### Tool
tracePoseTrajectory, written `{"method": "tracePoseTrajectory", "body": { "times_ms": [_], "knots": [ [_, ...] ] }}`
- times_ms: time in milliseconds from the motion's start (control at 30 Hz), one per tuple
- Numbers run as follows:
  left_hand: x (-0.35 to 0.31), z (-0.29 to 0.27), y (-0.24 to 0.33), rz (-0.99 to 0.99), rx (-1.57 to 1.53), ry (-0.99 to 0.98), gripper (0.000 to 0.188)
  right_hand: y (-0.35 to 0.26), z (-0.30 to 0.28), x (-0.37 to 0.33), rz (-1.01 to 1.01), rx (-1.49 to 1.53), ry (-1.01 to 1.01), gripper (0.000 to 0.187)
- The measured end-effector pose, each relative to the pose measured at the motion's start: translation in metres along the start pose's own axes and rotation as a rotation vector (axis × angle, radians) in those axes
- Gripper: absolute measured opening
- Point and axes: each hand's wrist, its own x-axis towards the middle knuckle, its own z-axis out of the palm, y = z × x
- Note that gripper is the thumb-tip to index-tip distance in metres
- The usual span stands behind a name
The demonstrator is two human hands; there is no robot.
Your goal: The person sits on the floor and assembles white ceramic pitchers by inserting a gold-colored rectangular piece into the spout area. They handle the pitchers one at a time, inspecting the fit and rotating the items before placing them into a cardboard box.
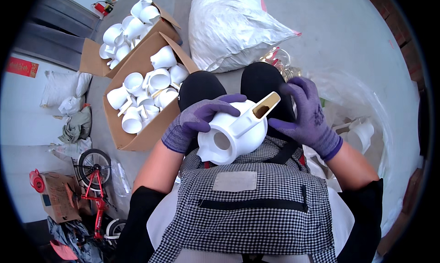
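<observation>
Above my lap is a white plastic jug (250,139), tilted, with its spout toward the lower left and its round opening facing up. Its hollow handle (251,118) points to the upper right; the open side shows a tan inside with a darker patch. My left hand (201,118), in a purple knit glove, grips the jug's left side with thumb and fingers. Close to the handle's right, my gloved right hand (308,118) has its thumb and fingers apart, and nothing shows between them. Its index finger is slightly blurred.
Two cardboard boxes (127,143) of similar white jugs (160,79) stand ahead to the left. A bulging white sack (229,29) lies in front of my knees. At right is a clear plastic bag (382,112) with white pieces inside. A red bicycle (97,203) stands far left.
</observation>
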Motion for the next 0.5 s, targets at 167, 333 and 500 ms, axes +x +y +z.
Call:
{"method": "tracePoseTrajectory", "body": {
  "times_ms": [167,333,500],
  "knots": [
    [0.008,-0.014,-0.003,-0.138,-0.151,-0.009,0.074,0.022,0.019,0.028,-0.229,0.174,-0.394,0.043],
    [-0.012,0.01,0.03,-0.256,0.289,0.263,0.082,-0.013,-0.006,0.039,-0.054,0.327,-0.814,0.037],
    [0.009,0.016,0.009,0.013,0.426,0.283,0.08,0.006,0.003,0.046,0.642,0.837,-1.673,0.032]
  ]
}}
